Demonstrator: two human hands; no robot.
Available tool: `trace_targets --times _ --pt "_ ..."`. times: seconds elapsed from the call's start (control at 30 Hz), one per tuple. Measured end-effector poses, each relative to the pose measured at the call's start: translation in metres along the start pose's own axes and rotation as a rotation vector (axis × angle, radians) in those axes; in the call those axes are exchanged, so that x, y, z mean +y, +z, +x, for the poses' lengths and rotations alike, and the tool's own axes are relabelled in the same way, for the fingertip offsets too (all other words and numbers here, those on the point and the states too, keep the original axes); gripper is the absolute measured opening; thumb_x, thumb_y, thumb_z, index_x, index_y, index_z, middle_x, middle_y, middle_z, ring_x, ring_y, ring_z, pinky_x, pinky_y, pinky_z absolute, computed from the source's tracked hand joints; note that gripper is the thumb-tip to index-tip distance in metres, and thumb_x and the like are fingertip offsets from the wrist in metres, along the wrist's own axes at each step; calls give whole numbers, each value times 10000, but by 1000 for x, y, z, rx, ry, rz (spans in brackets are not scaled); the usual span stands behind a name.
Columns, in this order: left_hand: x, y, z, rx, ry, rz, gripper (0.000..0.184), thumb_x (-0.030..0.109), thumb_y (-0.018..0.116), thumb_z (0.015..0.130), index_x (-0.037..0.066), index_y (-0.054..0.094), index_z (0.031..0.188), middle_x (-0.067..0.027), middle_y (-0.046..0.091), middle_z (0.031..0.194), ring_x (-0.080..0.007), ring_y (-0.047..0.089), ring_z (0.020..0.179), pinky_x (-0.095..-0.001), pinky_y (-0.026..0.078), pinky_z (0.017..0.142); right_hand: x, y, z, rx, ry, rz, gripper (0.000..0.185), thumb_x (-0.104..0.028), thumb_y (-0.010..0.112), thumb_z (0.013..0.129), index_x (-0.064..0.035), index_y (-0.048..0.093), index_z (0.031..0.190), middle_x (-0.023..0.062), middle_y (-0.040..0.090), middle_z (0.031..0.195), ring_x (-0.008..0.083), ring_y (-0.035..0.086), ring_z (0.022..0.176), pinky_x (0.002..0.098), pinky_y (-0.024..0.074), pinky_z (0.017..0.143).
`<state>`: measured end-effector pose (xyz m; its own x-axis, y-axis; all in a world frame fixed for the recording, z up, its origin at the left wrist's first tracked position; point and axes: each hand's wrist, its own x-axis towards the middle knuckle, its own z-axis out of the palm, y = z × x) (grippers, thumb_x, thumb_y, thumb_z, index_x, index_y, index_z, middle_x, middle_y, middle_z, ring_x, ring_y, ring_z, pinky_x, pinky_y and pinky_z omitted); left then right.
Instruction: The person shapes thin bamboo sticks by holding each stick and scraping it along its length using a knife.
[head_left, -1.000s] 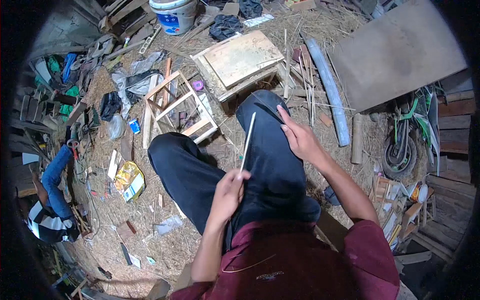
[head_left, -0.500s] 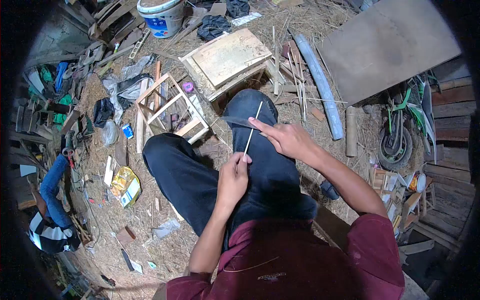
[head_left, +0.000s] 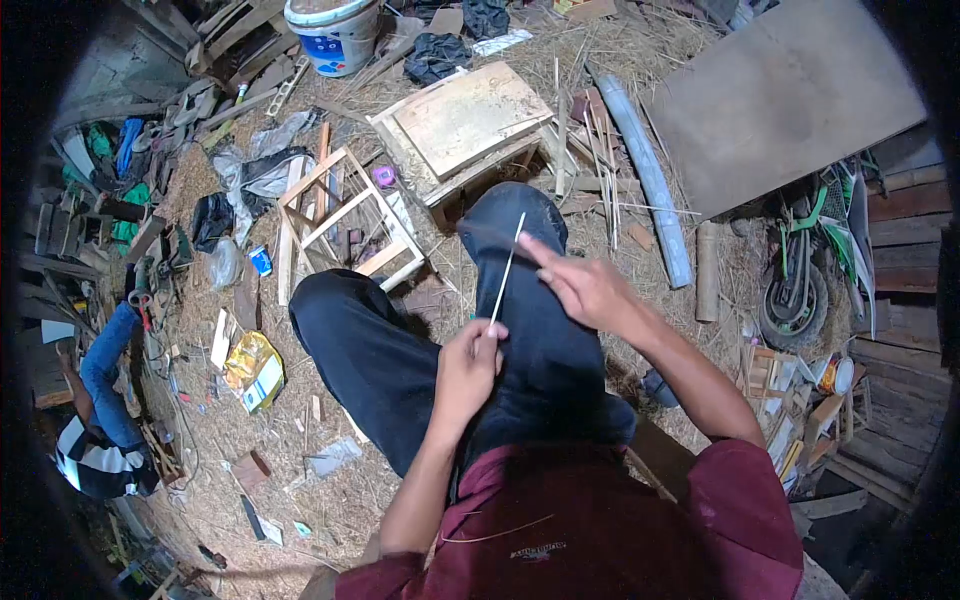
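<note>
My left hand (head_left: 468, 368) is closed around the lower end of a thin pale bamboo strip (head_left: 507, 276), which points up and away over my right thigh. My right hand (head_left: 588, 290) grips a knife (head_left: 487, 233), its handle mostly hidden in the fingers. The dark blade lies across the strip near its upper end, smeared by motion. One finger of the right hand stretches along the blade. Below both hands are my dark trousers (head_left: 540, 345).
A low wooden table (head_left: 470, 115) stands beyond my knees, beside a small wooden frame (head_left: 345, 215). Several thin strips and a grey-blue pole (head_left: 645, 175) lie to the right, near a motorbike (head_left: 800, 270). Another person (head_left: 105, 380) sits at the far left.
My right hand has shifted slightly right and down, and the blade has become more blurred. The left hand still holds the strip. The whole view has moved a little.
</note>
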<state>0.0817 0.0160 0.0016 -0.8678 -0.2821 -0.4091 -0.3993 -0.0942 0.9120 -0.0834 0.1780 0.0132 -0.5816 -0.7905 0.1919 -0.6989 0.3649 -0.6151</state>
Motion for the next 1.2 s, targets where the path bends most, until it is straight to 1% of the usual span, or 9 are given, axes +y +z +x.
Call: trace_targets --times 0.13,0.37,0.5,0.6,0.7,0.8,0.87,1.07,1.2 --pt "15 17 40 -38 48 35 220 187 524 996 13 651 947 13 539 605 -61 450 532 -246 352 504 -14 -6 -5 -269 25 -226 586 -215 542 941 -322 345 1482 151 637 684 345 632 573 444 526 533" --pt "24 12 20 16 11 186 242 163 524 993 -24 670 944 10 553 625 -57 478 571 -235 385 545 -5 2 -7 -237 67 -251 582 -258 541 941 -367 340 1476 148 599 644 354 622 555 469 520 506" --pt "4 7 7 0 -20 41 242 153 518 1000 -35 661 949 11 531 622 -55 461 565 -220 358 532 -12 3 -10 -268 75 -309 583 -262 543 939 -374 341 1474 146 594 661 360 620 546 471 519 496" --pt "5 6 3 21 -18 3 230 148 522 994 -16 669 927 16 507 571 -51 442 518 -232 341 486 -17 5 -12 -243 58 -322 583 -264 546 936 -367 347 1474 140 584 659 358 618 530 468 519 485" --pt "5 -1 -10 -59 -32 -37 229 150 523 996 -15 665 924 27 493 572 -42 427 522 -223 324 485 -1 12 -15 -154 179 -293 571 -258 546 943 -357 354 1472 156 601 660 355 611 518 469 514 480" --pt "-7 -20 -53 -62 -203 -51 224 176 537 996 -7 655 942 29 509 609 -36 429 548 -213 311 502 23 5 -7 -61 231 -236 572 -241 548 948 -335 351 1476 179 623 673 356 614 525 469 511 490" --pt "-6 -32 -60 36 -220 -37 216 171 540 995 1 660 938 35 501 602 -32 422 541 -210 299 498 20 1 -8 -51 218 -203 582 -207 558 945 -292 351 1482 186 645 701 351 629 558 459 511 506" --pt "17 -4 -7 45 -50 -31 217 170 555 988 -1 675 927 41 486 594 -33 408 536 -220 292 488 -1 2 -12 61 52 9 606 -172 580 928 -287 362 1481 148 649 701 329 632 573 435 519 514" --pt "21 19 34 42 47 80 211 162 559 978 -4 677 924 45 486 597 -33 411 541 -227 301 489 -21 -5 -9 -257 107 -312 584 -218 554 944 -335 353 1479 132 612 659 328 633 563 448 531 505"
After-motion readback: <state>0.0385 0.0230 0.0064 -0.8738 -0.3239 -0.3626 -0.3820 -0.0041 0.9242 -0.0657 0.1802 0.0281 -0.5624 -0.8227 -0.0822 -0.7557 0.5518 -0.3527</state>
